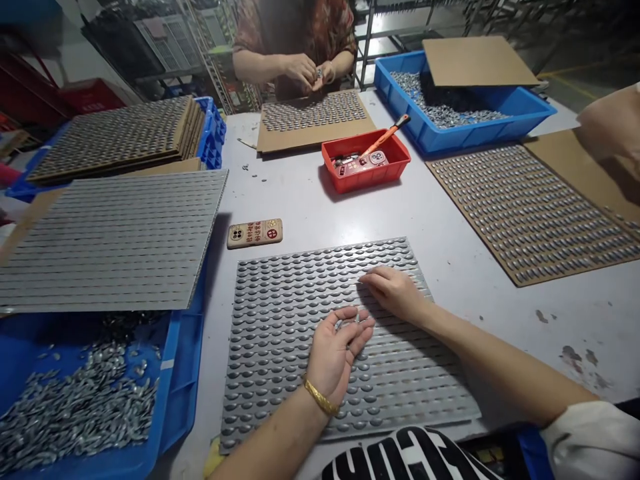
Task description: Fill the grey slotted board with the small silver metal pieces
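Note:
A grey ribbed board (280, 333) lies on the table before me, with rows of small shiny oval metal pieces over its left part and along its top rows. My left hand (335, 353), with a gold bracelet at the wrist, is palm up over the middle of the board, fingers curled around small metal pieces. To its upper right, my right hand (393, 290) is closed in a pinch low over the board, at the edge of the filled rows. Whatever its fingertips hold is too small to make out.
A phone (255, 233) lies beyond the board, near a red tray (367, 181). Blue bins stand left (183, 380) and back right (450, 140). Filled boards lie right (530, 213) and far left. Across the table a person's hands (310, 72) work over another board.

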`<control>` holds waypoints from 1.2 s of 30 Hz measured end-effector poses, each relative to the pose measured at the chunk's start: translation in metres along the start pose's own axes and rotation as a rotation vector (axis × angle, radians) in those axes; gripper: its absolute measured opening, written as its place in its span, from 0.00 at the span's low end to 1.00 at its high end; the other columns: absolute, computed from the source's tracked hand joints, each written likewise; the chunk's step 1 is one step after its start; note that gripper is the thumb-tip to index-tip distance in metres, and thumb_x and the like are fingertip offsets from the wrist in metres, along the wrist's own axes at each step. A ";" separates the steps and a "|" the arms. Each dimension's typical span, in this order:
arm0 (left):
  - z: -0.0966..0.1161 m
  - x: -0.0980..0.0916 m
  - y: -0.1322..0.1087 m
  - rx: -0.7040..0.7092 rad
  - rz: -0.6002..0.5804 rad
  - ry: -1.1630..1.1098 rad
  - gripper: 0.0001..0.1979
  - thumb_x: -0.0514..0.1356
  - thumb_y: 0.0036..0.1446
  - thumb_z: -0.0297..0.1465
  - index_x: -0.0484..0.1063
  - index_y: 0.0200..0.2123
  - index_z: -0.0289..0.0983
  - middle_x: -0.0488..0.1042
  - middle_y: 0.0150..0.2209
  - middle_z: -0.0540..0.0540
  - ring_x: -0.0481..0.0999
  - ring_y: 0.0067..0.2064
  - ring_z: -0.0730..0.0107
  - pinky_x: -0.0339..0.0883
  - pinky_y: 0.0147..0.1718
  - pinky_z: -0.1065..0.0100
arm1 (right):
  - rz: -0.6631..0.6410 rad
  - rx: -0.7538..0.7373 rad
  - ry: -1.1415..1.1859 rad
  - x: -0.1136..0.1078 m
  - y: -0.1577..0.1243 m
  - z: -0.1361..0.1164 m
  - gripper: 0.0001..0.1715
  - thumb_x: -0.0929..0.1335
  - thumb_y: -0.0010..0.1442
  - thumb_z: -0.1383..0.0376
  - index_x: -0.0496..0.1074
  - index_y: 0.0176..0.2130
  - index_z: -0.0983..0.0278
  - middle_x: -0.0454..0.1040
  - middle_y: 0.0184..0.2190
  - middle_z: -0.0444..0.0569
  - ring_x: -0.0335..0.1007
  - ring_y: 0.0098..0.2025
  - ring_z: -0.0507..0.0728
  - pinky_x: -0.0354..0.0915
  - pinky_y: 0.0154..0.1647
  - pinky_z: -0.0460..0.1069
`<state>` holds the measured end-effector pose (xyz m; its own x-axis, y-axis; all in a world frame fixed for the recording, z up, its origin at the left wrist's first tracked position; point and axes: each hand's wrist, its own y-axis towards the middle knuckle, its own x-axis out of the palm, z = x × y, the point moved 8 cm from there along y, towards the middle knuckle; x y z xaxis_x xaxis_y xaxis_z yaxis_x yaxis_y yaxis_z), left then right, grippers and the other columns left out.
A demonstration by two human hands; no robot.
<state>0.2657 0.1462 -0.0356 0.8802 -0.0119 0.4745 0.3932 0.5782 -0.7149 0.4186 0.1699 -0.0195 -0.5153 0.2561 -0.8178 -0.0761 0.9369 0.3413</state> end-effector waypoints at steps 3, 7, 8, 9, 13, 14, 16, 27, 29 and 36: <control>-0.003 0.000 0.002 -0.017 0.001 -0.002 0.10 0.62 0.52 0.21 0.67 0.39 0.32 0.78 0.41 0.36 0.79 0.42 0.64 0.72 0.44 0.68 | -0.057 -0.063 -0.101 0.011 0.005 -0.005 0.14 0.61 0.62 0.74 0.72 0.42 0.63 0.74 0.36 0.51 0.67 0.40 0.56 0.65 0.39 0.48; -0.002 0.000 0.006 -0.008 0.000 0.014 0.11 0.62 0.52 0.22 0.69 0.40 0.32 0.78 0.40 0.38 0.80 0.38 0.67 0.73 0.39 0.70 | -0.094 -0.093 -0.180 0.015 0.005 -0.009 0.14 0.61 0.61 0.74 0.72 0.43 0.64 0.73 0.39 0.52 0.66 0.40 0.56 0.63 0.38 0.48; -0.002 0.000 0.006 -0.008 0.000 0.017 0.11 0.62 0.52 0.22 0.69 0.40 0.32 0.78 0.40 0.38 0.80 0.37 0.68 0.73 0.38 0.71 | -0.104 -0.097 -0.198 0.016 0.005 -0.008 0.14 0.61 0.61 0.74 0.72 0.43 0.64 0.72 0.39 0.52 0.65 0.39 0.56 0.63 0.37 0.48; -0.002 -0.001 0.007 -0.008 0.000 0.021 0.10 0.62 0.53 0.22 0.70 0.40 0.32 0.78 0.40 0.38 0.80 0.37 0.68 0.73 0.38 0.71 | -0.112 -0.101 -0.215 0.017 0.005 -0.008 0.14 0.61 0.61 0.74 0.72 0.42 0.64 0.72 0.39 0.52 0.65 0.39 0.55 0.63 0.36 0.47; -0.003 -0.002 0.011 -0.006 0.011 0.034 0.10 0.62 0.53 0.23 0.70 0.40 0.32 0.78 0.38 0.39 0.79 0.34 0.70 0.73 0.37 0.72 | -0.140 -0.096 -0.205 0.020 0.006 -0.003 0.13 0.62 0.60 0.74 0.73 0.41 0.64 0.71 0.38 0.52 0.65 0.39 0.56 0.62 0.35 0.47; -0.003 -0.002 0.012 -0.004 0.017 0.035 0.10 0.62 0.53 0.23 0.70 0.40 0.32 0.78 0.37 0.39 0.79 0.34 0.70 0.73 0.37 0.71 | -0.142 -0.088 -0.174 0.019 0.006 -0.003 0.13 0.62 0.60 0.74 0.73 0.42 0.64 0.71 0.38 0.53 0.66 0.39 0.56 0.63 0.35 0.48; -0.002 -0.002 0.015 0.002 0.024 0.028 0.09 0.62 0.53 0.24 0.70 0.40 0.32 0.78 0.37 0.39 0.79 0.35 0.69 0.73 0.38 0.70 | -0.125 -0.051 -0.063 0.012 0.008 -0.003 0.14 0.61 0.61 0.73 0.72 0.44 0.65 0.71 0.39 0.54 0.67 0.40 0.56 0.64 0.37 0.49; -0.002 0.018 0.022 0.059 -0.064 -0.019 0.10 0.61 0.54 0.25 0.72 0.41 0.33 0.77 0.37 0.42 0.77 0.36 0.71 0.72 0.44 0.63 | -0.175 0.015 0.363 -0.024 -0.001 -0.036 0.11 0.65 0.63 0.65 0.73 0.45 0.59 0.70 0.37 0.51 0.66 0.40 0.57 0.65 0.39 0.53; -0.004 0.018 0.022 0.037 -0.061 -0.029 0.10 0.61 0.53 0.25 0.73 0.41 0.33 0.77 0.38 0.42 0.77 0.36 0.71 0.72 0.44 0.63 | -0.161 0.007 0.318 -0.025 -0.004 -0.035 0.09 0.64 0.63 0.65 0.73 0.42 0.61 0.69 0.35 0.51 0.65 0.38 0.56 0.64 0.37 0.52; 0.017 0.013 0.014 0.003 0.017 -0.116 0.07 0.59 0.53 0.22 0.74 0.37 0.29 0.76 0.42 0.34 0.78 0.45 0.59 0.70 0.50 0.60 | -0.038 0.214 0.399 -0.036 -0.019 -0.008 0.06 0.63 0.62 0.67 0.70 0.37 0.61 0.73 0.32 0.48 0.68 0.33 0.54 0.65 0.33 0.49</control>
<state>0.2780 0.1684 -0.0311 0.8501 0.0927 0.5183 0.3771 0.5798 -0.7222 0.4321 0.1412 0.0074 -0.8076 0.1476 -0.5710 0.0547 0.9828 0.1766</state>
